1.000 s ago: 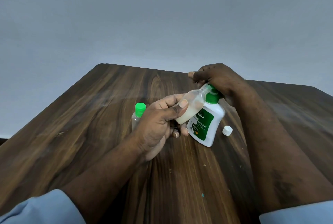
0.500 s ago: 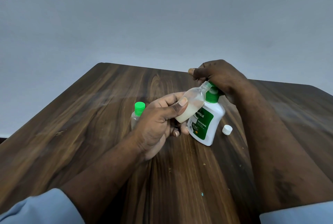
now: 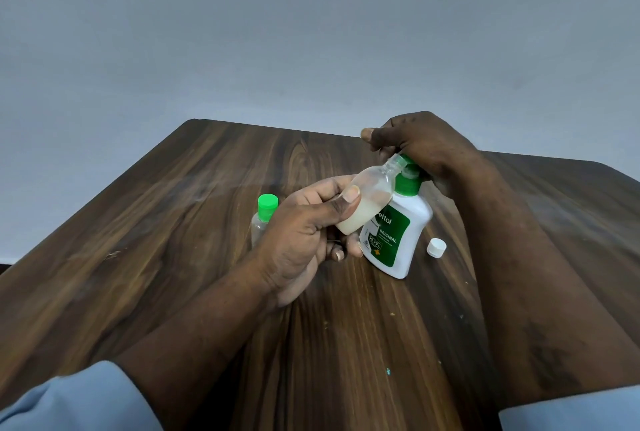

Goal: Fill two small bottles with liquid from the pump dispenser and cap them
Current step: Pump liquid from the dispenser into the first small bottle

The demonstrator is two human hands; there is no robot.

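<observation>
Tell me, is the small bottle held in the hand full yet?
Not yet: the tilted small bottle in the left hand holds whitish liquid only in its lower part; above is clear.

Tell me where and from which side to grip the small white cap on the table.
Probably pinch the small white round plastic cap across its side wall, from above: it lies low on the wooden table, apart from the white pump dispenser beside it.
</observation>
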